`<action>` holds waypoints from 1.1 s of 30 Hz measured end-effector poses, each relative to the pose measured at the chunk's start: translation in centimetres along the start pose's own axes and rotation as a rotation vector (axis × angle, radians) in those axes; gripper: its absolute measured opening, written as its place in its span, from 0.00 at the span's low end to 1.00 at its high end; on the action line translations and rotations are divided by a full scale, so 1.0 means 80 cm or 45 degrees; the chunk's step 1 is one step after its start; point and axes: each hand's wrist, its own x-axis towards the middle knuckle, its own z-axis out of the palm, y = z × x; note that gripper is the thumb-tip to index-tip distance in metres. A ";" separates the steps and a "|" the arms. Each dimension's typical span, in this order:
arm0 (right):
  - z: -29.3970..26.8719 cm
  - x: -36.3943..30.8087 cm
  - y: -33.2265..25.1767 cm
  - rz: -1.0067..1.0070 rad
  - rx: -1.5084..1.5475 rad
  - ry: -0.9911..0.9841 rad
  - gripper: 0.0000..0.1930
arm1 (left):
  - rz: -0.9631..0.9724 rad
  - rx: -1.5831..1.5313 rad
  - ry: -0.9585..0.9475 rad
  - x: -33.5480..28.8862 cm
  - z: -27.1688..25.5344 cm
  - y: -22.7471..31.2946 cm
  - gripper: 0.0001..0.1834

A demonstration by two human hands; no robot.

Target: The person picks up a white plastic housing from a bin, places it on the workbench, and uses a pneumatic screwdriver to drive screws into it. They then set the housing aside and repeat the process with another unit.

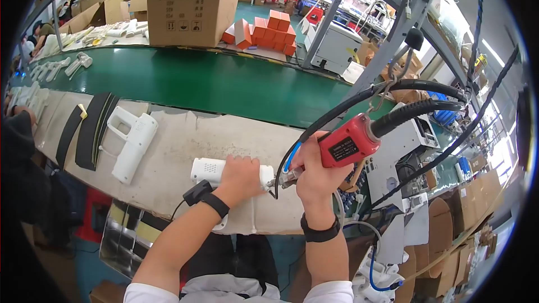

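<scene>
A white plastic appliance housing [206,169] with a dotted vent lies on its side at the near edge of the worktop. My left hand [240,178] is closed over its middle and presses it down. In my right hand [321,178] is a red electric screwdriver [347,141], held level with its metal nose pointing left. The nose meets or nearly meets the housing's right end; the exact contact is too small to tell. Further left on the worktop rests a second white housing [133,145] with a loop handle.
Dark foam strips [95,130] lie left of the second housing. Beyond the worktop [174,134] runs a green conveyor belt [185,78] with white parts at its left. A large carton [188,5] and orange boxes [275,31] stand behind. Black cables [415,85] hang at the right.
</scene>
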 end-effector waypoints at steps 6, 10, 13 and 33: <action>0.004 -0.007 0.070 -0.099 -0.194 -0.014 0.03 | 0.178 0.100 0.234 -0.013 -0.002 -0.018 0.46; -0.003 -0.010 0.065 -0.126 -0.195 -0.031 0.03 | 0.183 -0.233 -0.059 -0.017 -0.039 -0.094 0.53; 0.000 -0.002 0.037 -0.124 -0.088 -0.003 0.03 | -0.100 -0.154 -0.510 -0.024 -0.057 -0.112 0.51; 0.049 0.021 0.050 0.055 0.059 -0.064 0.05 | 0.022 -0.309 -0.340 -0.022 -0.039 -0.046 0.44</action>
